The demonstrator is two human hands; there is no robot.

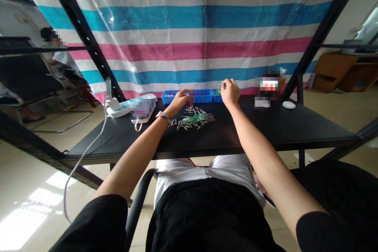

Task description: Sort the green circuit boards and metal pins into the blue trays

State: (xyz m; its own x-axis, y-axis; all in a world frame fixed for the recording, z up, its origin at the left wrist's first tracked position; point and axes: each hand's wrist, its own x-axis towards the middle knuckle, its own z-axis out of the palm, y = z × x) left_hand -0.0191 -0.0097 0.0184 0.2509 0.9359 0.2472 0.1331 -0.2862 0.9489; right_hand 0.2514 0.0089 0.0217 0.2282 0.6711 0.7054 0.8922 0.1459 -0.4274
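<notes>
My right hand (230,92) is closed in a pinch, raised over the small blue bin (217,98) at the back of the table. A thin green piece (220,83) sticks out from its fingertips; its exact kind is too small to tell. Green bits show inside that bin. My left hand (180,101) is held palm down with curved, spread fingers, in front of the long blue bin (202,99). Nothing shows in it. Just below it, a loose pile of short silver metal pins (192,127) lies on the table, with green pieces (195,118) among them.
A white power strip (119,110) with a plug and cable is at the table's left, beside a white pouch-like item (143,110). A white oval object (289,105) lies at the right. Black frame posts flank the black table (265,126); a striped sheet hangs behind. Another person sits far left.
</notes>
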